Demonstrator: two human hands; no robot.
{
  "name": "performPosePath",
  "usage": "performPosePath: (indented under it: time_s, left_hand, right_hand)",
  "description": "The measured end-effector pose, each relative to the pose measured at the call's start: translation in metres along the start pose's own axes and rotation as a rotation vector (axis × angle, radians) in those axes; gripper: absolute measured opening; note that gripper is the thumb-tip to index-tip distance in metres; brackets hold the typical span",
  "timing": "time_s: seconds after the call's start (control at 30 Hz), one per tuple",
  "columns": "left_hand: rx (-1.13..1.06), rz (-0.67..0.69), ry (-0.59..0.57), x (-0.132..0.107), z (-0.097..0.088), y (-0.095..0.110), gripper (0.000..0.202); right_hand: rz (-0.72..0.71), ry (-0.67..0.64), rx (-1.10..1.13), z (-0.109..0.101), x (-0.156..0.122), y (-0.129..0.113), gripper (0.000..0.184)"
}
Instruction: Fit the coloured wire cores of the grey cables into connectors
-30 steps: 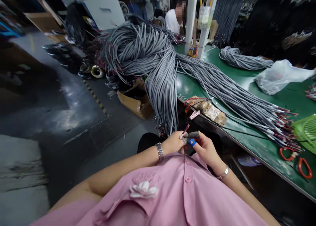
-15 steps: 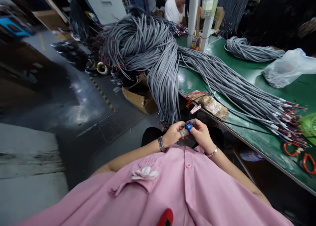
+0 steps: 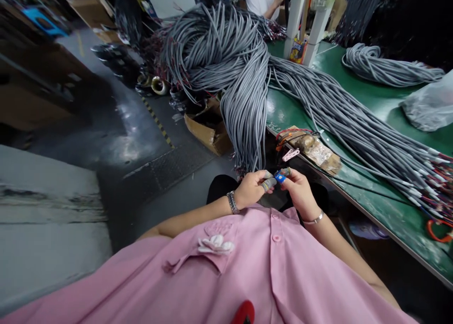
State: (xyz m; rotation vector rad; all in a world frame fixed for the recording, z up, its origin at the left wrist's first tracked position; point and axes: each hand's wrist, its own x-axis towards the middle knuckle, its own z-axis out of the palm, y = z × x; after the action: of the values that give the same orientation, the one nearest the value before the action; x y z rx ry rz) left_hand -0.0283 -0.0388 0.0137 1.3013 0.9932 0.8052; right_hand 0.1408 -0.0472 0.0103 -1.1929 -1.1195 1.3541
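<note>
My left hand [image 3: 252, 190] and my right hand [image 3: 300, 192] meet in front of my shirt, over my lap. Both have their fingers closed in a pinch, tips close together. Grey knit covers sit on several fingertips. A small blue piece [image 3: 280, 178] shows at the tip of my right thumb; whether it is worn or held I cannot tell. Something small and dark lies between the fingertips, too hidden to name. Just beyond the hands hang the ends of a thick bundle of grey cables [image 3: 246, 121].
On the green table [image 3: 377, 192] lie more grey cables [image 3: 354, 121] with stripped ends, a taped block [image 3: 314, 149] with a pink clip [image 3: 290, 154], orange-handled tool [image 3: 437, 232] and plastic bag [image 3: 430, 107]. A cardboard box [image 3: 201, 130] stands on the floor. Someone in white [image 3: 260, 1] sits behind.
The view has turned a little left and down, so the table and cables appear shifted right. My left fingers have shifted slightly against the right; both hands stay together at my lap.
</note>
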Motion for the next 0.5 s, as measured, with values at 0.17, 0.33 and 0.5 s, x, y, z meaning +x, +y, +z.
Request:
performPosePath:
  time_s: [0.17, 0.33, 0.5]
  left_hand:
    - [-0.297, -0.099, 0.144, 0.0057, 0.0006, -0.0051, 0.027]
    - [-0.362, -0.139, 0.15, 0.0067, 0.0021, -0.0085, 0.026]
    - [-0.36, -0.17, 0.121, 0.0072, 0.0033, -0.0089, 0.024]
  right_hand:
    - [-0.088, -0.02, -0.019, 0.0101, -0.0066, 0.0027, 0.019]
    - [-0.112, 0.014, -0.076, 0.0068, -0.0058, 0.0084, 0.02]
    - [-0.043, 0.003, -0.054, 0.0076, 0.0004, 0.0074, 0.034]
